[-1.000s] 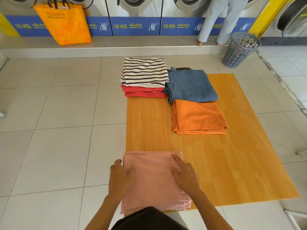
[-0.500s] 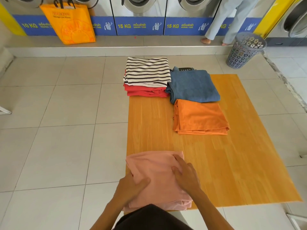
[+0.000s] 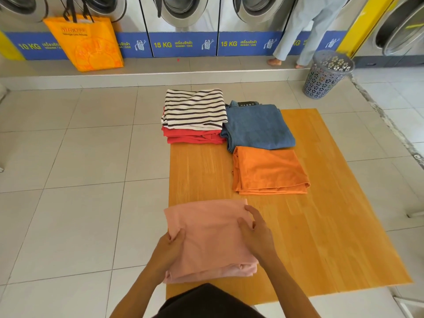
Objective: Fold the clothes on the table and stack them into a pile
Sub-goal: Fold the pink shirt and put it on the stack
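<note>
**Both hands on the pink garment, near end of the table**

I take the wooden table [image 3: 321,226] as my landmark. The folded pink garment [image 3: 211,239] lies at its near-left corner, its left edge hanging slightly past the table's side. My left hand [image 3: 169,251] grips the garment's left edge, fingers curled closed with cloth pinched under the thumb. My right hand [image 3: 257,235] rests on the garment's right side, fingers loosely spread and bent over the right edge; I cannot tell whether they pinch the cloth.

At the table's far-left corner a striped shirt [image 3: 195,109] sits on a folded red garment [image 3: 195,136]. Touching that stack's right side lies a folded blue denim piece [image 3: 257,127]. A folded orange garment [image 3: 268,171] lies just nearer, overlapping the denim's near edge, well apart from the pink one.
</note>
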The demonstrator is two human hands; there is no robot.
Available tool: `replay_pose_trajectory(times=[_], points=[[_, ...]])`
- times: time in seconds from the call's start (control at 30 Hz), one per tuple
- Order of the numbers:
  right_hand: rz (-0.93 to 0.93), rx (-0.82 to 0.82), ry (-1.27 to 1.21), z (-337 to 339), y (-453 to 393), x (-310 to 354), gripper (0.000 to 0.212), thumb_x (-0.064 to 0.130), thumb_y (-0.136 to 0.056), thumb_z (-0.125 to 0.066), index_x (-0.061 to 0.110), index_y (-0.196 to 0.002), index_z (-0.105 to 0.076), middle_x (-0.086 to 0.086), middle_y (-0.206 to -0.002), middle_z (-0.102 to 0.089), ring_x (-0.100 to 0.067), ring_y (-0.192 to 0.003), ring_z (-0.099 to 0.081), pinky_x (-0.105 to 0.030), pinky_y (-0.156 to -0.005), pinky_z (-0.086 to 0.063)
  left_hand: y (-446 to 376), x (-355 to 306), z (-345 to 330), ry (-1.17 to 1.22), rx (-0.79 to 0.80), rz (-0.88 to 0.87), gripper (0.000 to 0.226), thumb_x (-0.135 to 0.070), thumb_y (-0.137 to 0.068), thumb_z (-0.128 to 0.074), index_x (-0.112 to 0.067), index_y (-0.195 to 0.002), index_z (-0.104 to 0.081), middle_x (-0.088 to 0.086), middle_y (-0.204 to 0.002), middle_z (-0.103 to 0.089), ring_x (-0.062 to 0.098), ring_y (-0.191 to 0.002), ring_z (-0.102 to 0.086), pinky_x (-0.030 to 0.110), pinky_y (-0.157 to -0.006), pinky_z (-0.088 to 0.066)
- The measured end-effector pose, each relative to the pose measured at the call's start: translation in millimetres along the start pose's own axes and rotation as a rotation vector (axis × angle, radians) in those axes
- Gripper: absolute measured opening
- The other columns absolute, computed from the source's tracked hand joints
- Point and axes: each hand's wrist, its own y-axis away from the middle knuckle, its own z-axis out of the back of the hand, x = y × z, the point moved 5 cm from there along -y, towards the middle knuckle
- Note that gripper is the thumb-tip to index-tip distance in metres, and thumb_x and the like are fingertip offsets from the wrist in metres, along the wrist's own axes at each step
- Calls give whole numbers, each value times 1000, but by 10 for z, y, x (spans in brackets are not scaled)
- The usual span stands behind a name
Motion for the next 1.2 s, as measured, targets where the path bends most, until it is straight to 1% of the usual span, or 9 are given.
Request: replay_pose_trajectory(times=[0.1, 0.2, 0.3, 0.37, 0.5, 0.67, 0.77, 0.9, 1.2], points=[[-80, 107, 57, -96, -122, 14, 56, 40, -99, -51, 35, -151, -29, -2, -113, -64, -28, -102, -63, -41, -89, -53, -79, -95, -5, 39, -11, -28, 48, -54, -95, -46, -18, -124, -59, 8, -125, -65, 24, -110, -64, 47, -98, -51], [-72, 192, 173, -241, -183, 7, 67, 44, -98, -50, 36, -155, -13, -10, -134, -61, -36, -116, -61, -45, -97, -50, -97, -130, -39, -82, -31, -52, 73, -74, -84, -46, -23, -136, -51, 1, -130, -63, 21, -113, -63, 39, -101, -49], [-15, 187, 123, -275, -199, 50, 63, 40, -103, -44, 41, -156, -10, -10, -137, -59, -35, -119, -60, -36, -92, -45, -131, -115, -21, -177, -96, -23, 69, -66, -92, -37, -21, -144, -42, 4, -134, -58, 28, -118, -58, 42, -102, -46], [57, 177, 105, -261, -232, 95, 57, 35, -106, -41, 43, -156, -17, -8, -138, -59, -29, -116, -61, -31, -90, -43, -175, -165, 26, -158, -106, -20, 65, -66, -93, -35, -22, -140, -46, 2, -130, -61, 25, -113, -60, 44, -101, -48], [150, 130, 101, -197, -422, 272, 45, 28, -106, -43, 48, -146, -40, -1, -118, -68, -5, -85, -61, -15, -72, -46, -319, -386, 162, -119, -89, -63, 56, -63, -94, -38, -27, -135, -51, -6, -120, -64, 17, -106, -62, 40, -96, -52], [264, 76, 44, -108, -848, 746, 36, 26, -105, -47, 45, -134, -55, 15, -108, -64, 12, -91, -57, -4, -71, -43, -580, -1025, 362, -74, -122, -160, 42, -58, -96, -41, -31, -124, -56, -14, -110, -66, 10, -101, -63, 31, -83, -50], [356, 42, 23, -41, -1275, 1111, 34, 26, -105, -48, 40, -135, -57, 12, -103, -67, 10, -92, -59, -4, -70, -43, -848, -1501, 470, -51, -160, -208, 35, -57, -97, -42, -34, -119, -56, -16, -108, -66, 13, -102, -63, 35, -87, -50], [497, -26, 59, 34, -1912, 1660, 34, 24, -106, -47, 35, -137, -56, 9, -84, -64, 0, -75, -58, -11, -62, -40, -1293, -2169, 654, -75, -241, -304, 40, -56, -97, -42, -27, -120, -59, -8, -109, -67, 19, -103, -63, 42, -91, -51], [644, -91, 49, 68, -3044, 2665, 34, 26, -107, -44, 31, -139, -54, 5, -98, -59, -10, -75, -54, -10, -64, -38, -2092, -3471, 1022, -206, -393, -515, 47, -49, -100, -42, -13, -124, -59, 5, -116, -66, 27, -106, -60, 38, -88, -47]])
